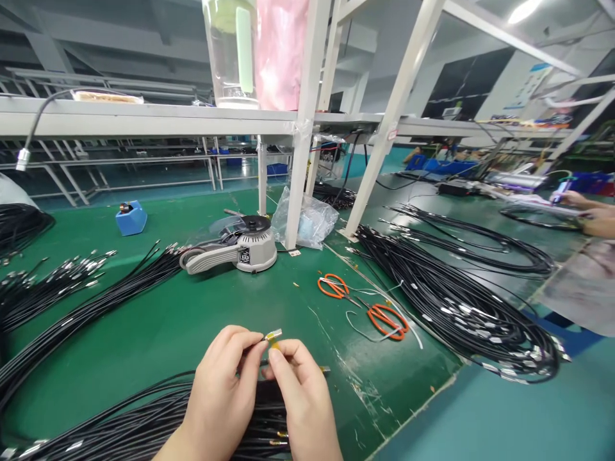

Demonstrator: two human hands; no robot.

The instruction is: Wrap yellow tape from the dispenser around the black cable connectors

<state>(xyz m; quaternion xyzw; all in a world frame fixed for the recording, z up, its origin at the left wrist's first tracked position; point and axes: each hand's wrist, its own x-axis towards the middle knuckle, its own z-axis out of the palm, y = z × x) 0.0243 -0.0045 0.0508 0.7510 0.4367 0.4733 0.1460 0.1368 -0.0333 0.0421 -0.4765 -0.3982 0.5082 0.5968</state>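
Now, I watch from far away through the head camera, and I put the two hands in the middle of my clock, with twelve straight ahead. The bare left hand [221,387] has its thumb and first finger squeezed together on a thin black cable with a shiny silver and yellow tip [275,334], just behind that tip. From those fingers the tip pokes out toward between two and three o'clock, and that is the way its long side runs. The bare right hand [303,387] is nearly closed too. Its thumb and finger look pinched on a small shiny yellow strip [275,345], which hangs just under the tip. From the right thumb, the tip sits at about twelve o'clock, very near. So the left hand is the closer one, because it has the cable, and the right is just beside it. I can't tell if the right hand's other fingers hold anything. Under the hands, from about six to eight o'clock, a big pile of thin black cables [144,416] lies on the flat green table [144,336]. At eleven o'clock stands a round grey plastic machine with a black top [257,253]. Two pairs of scissors with orange loop handles [388,321] lie near two o'clock, well apart from the fingers.
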